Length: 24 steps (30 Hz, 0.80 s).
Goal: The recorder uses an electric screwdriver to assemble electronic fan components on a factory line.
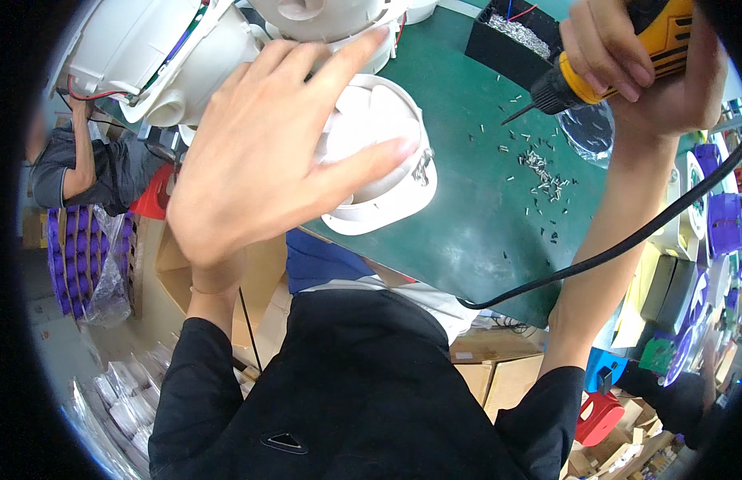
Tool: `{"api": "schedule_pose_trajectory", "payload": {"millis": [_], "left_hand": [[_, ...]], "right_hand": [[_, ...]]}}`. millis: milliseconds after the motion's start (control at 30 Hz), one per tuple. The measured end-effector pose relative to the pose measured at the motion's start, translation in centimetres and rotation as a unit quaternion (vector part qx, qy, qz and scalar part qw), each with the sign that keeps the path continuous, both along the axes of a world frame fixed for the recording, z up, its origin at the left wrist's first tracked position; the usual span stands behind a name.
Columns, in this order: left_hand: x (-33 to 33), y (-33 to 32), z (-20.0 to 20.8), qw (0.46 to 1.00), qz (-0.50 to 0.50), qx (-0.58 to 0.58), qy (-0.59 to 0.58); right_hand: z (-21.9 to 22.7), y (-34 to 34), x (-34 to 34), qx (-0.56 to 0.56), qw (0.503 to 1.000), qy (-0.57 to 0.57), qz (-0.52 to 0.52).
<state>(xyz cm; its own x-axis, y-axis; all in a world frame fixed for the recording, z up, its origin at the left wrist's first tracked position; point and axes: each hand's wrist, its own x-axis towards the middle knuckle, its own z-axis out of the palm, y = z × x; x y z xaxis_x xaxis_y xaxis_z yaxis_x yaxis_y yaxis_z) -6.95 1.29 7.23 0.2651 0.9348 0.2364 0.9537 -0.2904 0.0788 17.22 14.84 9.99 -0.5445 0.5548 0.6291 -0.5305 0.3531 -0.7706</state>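
Note:
My right hand [619,64] is wrapped round a yellow and black corded power drill [583,84], raised over the right side of the green table [467,240]. The drill's thin bit points left and down, above the tabletop. My left hand [259,152] spreads its fingers over a rounded white plastic housing [383,212], with the thumb across its top. Whether the palm touches the housing I cannot tell. A small dark and silvery cluster [422,166] shows at the housing's right edge. Loose short screws [543,176] lie scattered below the drill.
Several larger white plastic housings [131,48] with wires crowd the table's far left. A black box [511,40] of small metal pieces stands at the back. The drill's black cable [619,248] sags across my right forearm. Another person [83,160] sits at the left.

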Motion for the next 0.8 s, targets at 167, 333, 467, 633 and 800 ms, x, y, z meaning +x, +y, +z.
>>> {"api": "schedule_pose_trajectory", "payload": {"millis": [167, 333, 467, 633, 800], "left_hand": [[-0.3, -0.7, -2.5, 0.994, -0.104, -0.045, 0.002], [-1.4, 1.1, -3.6, 0.981, -0.189, -0.031, -0.026], [-1.7, 0.7, -3.8, 0.981, -0.191, -0.024, -0.030], [-1.3, 1.1, -3.6, 0.979, -0.198, -0.034, -0.030], [-1.3, 1.0, -3.9, 0.979, -0.196, -0.008, -0.052]], "right_hand": [[-0.4, -0.1, 0.4, -0.006, 0.982, -0.050, 0.181], [-1.9, -1.4, -5.5, -0.032, 0.974, -0.032, 0.222], [-3.1, -1.5, -4.0, -0.045, 0.961, -0.016, 0.274], [-3.1, -1.5, -4.1, -0.060, 0.947, 0.001, 0.317], [-4.6, -0.7, -7.6, -0.073, 0.928, 0.014, 0.365]]}}
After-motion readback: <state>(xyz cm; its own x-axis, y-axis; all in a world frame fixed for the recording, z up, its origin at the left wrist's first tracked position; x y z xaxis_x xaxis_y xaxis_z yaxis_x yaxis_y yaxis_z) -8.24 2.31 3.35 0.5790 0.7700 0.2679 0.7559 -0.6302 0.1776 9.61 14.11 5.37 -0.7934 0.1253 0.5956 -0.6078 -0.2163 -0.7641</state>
